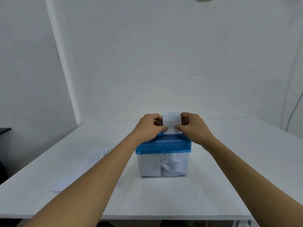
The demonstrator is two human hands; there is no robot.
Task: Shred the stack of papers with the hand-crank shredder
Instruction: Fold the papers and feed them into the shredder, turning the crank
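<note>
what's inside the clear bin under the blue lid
The clear bin holds white paper pieces with print on them. The blue lid hides the cutters and the top of the pile.

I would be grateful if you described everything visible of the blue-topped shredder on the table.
The shredder is a small box standing upright on the white table. Its blue plastic top has a raised middle section. The clear bin beneath holds paper shreds. A narrow printed sheet stands upright at the top's far side, pinched at its edges by the left hand and right hand. Whether they touch the top is unclear. No crank shows.
</note>
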